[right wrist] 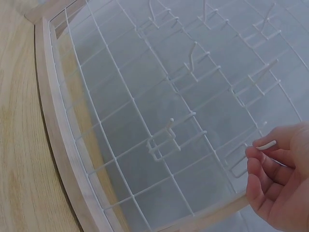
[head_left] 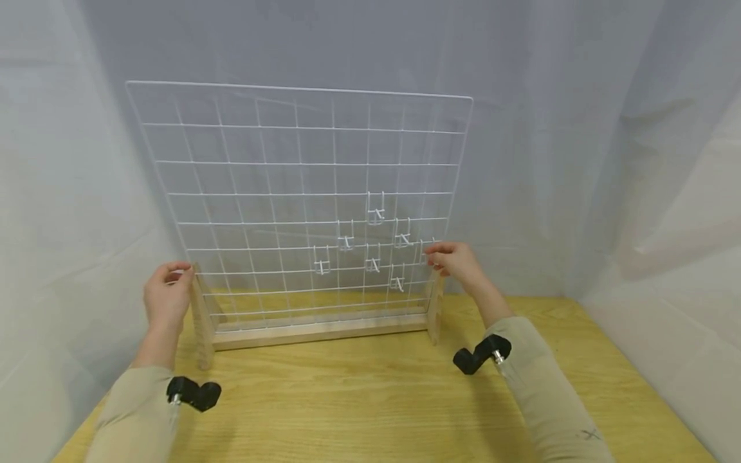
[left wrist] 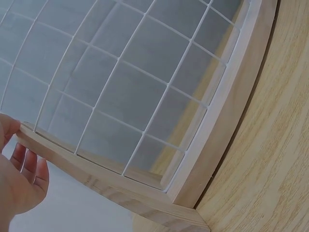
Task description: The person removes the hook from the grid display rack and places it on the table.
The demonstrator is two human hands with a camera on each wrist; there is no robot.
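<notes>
A white wire grid panel (head_left: 301,88) stands upright in a light wooden stand (head_left: 321,334). My left hand (head_left: 166,292) is at the left end, its thumb and index finger pinching the tip of the stand's left upright (left wrist: 101,181), the other fingers loosely bent. At the grid's lower right edge, my right hand (head_left: 460,262) pinches a white wire hook (right wrist: 268,144) between thumb and fingers. The hook's wire frame lies against the grid, and its prong tip shows past the fingers. Several matching hooks (head_left: 376,214) hang on the right half of the grid, left of that hand.
The stand rests on a yellow wood-grain table (head_left: 347,399). A pale sheet (head_left: 550,161) hangs behind the grid and along both sides. Each sleeved forearm carries a black wrist mount (head_left: 483,354).
</notes>
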